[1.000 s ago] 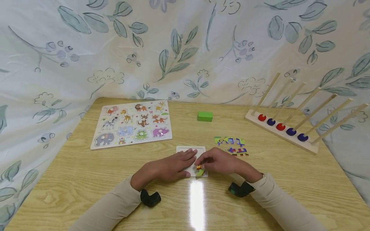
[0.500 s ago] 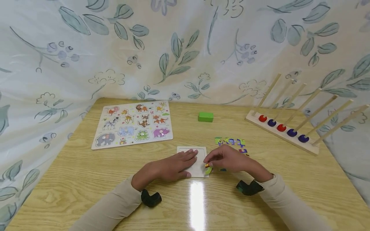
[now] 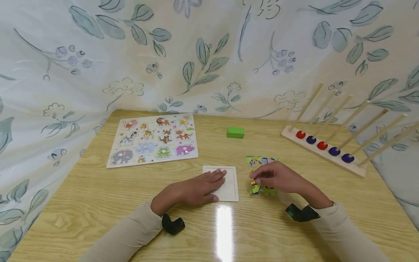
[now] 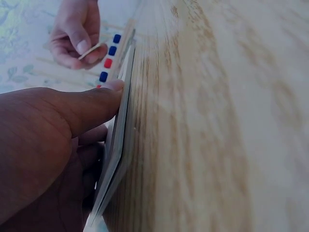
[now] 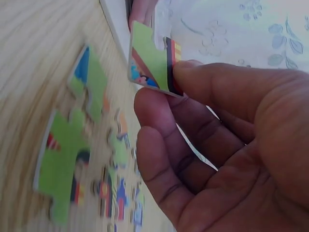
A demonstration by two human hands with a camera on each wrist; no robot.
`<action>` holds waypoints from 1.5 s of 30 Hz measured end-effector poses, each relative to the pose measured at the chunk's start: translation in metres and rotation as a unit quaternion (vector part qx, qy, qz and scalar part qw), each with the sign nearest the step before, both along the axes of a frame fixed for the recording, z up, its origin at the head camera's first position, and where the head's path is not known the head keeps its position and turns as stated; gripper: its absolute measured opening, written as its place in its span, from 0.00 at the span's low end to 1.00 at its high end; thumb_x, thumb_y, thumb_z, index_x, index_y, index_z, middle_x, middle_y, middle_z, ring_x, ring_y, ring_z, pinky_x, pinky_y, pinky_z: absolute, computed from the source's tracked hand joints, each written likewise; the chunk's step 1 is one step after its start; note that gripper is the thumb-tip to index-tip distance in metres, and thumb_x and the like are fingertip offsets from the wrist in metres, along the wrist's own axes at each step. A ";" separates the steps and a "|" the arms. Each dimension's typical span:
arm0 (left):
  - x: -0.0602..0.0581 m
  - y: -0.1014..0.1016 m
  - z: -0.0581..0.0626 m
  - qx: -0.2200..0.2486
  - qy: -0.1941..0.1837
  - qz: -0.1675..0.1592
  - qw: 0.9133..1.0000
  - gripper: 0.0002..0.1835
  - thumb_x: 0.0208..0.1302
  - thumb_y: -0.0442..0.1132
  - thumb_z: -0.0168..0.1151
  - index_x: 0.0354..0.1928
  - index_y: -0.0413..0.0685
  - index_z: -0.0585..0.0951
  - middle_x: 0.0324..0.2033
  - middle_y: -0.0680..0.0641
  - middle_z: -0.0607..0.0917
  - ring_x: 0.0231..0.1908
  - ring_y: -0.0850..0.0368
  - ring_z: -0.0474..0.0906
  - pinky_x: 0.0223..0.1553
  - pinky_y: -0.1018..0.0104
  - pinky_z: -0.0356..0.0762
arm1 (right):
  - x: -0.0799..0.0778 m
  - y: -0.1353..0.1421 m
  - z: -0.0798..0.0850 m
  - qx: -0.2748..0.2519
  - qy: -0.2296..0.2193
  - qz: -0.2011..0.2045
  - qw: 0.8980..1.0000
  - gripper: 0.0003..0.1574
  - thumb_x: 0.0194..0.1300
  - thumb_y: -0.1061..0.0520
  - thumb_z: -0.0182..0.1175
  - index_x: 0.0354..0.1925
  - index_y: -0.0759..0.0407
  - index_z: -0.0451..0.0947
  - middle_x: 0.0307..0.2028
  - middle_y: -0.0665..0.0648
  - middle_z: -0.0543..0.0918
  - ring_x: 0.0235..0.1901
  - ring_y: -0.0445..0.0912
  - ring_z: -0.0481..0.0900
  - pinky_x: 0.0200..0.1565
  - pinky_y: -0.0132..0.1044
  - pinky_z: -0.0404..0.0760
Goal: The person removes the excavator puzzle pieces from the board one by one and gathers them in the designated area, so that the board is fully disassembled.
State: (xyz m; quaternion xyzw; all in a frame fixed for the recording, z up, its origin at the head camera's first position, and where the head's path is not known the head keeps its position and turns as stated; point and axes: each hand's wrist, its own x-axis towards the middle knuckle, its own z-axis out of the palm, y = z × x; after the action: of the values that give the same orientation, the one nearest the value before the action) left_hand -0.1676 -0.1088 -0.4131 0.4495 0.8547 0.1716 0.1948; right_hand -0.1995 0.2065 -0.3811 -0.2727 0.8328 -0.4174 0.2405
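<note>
My left hand (image 3: pixel 198 188) lies with fingers extended on a white, shallow-rimmed puzzle tray (image 3: pixel 231 189) in the head view. From the left wrist, its thumb (image 4: pixel 99 108) rests at the edge of that tray. To the right, my right hand (image 3: pixel 283 177) pinches a jigsaw piece (image 5: pixel 152 63) between thumb and fingertips. The piece is green with a black, red and yellow strip, and is held tilted above the table. Close by lie several loose jigsaw pieces (image 5: pixel 60 164), green with coloured prints; the right hand partly covers them in the head view.
An animal peg puzzle (image 3: pixel 152 140) lies at the back left. Behind the tray stands a green block (image 3: pixel 235 133). A wooden rack with upright pegs (image 3: pixel 327 152) and red and blue beads stands at the back right. Patterned cloth (image 3: pixel 183 54) hangs behind the table.
My right hand has carried the jigsaw piece rightward, from over the tray to beside the loose pieces. My left hand has stayed on the tray.
</note>
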 end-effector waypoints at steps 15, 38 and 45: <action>0.001 0.001 0.000 0.002 0.004 -0.008 1.000 0.33 0.76 0.44 0.49 0.74 0.35 0.53 0.75 0.40 0.46 0.74 0.47 0.37 0.72 0.56 0.40 | 0.003 0.043 -0.007 0.028 0.036 -0.038 0.998 0.10 0.66 0.68 0.59 0.44 0.64 0.85 0.42 0.56 0.86 0.41 0.40 0.82 0.38 0.32 0.81; 0.001 0.001 0.000 0.005 0.002 -0.010 1.000 0.33 0.76 0.44 0.49 0.74 0.34 0.54 0.75 0.39 0.46 0.74 0.46 0.38 0.72 0.56 0.41 | 0.003 0.074 -0.014 0.053 0.010 -0.061 0.997 0.11 0.66 0.67 0.59 0.46 0.67 0.84 0.41 0.59 0.86 0.34 0.37 0.78 0.31 0.31 0.78; 0.001 0.002 0.002 0.002 0.000 -0.007 1.000 0.33 0.76 0.43 0.49 0.74 0.34 0.54 0.75 0.39 0.46 0.74 0.46 0.38 0.72 0.55 0.41 | 0.002 0.074 -0.016 0.054 0.014 -0.065 0.996 0.11 0.67 0.66 0.59 0.46 0.67 0.84 0.42 0.59 0.85 0.36 0.39 0.79 0.32 0.31 0.78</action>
State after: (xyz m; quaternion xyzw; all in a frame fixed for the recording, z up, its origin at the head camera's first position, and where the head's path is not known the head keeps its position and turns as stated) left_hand -0.1665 -0.1065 -0.4115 0.4561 0.8512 0.1715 0.1950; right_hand -0.1979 0.2808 -0.3971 -0.2105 0.8735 -0.3827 0.2151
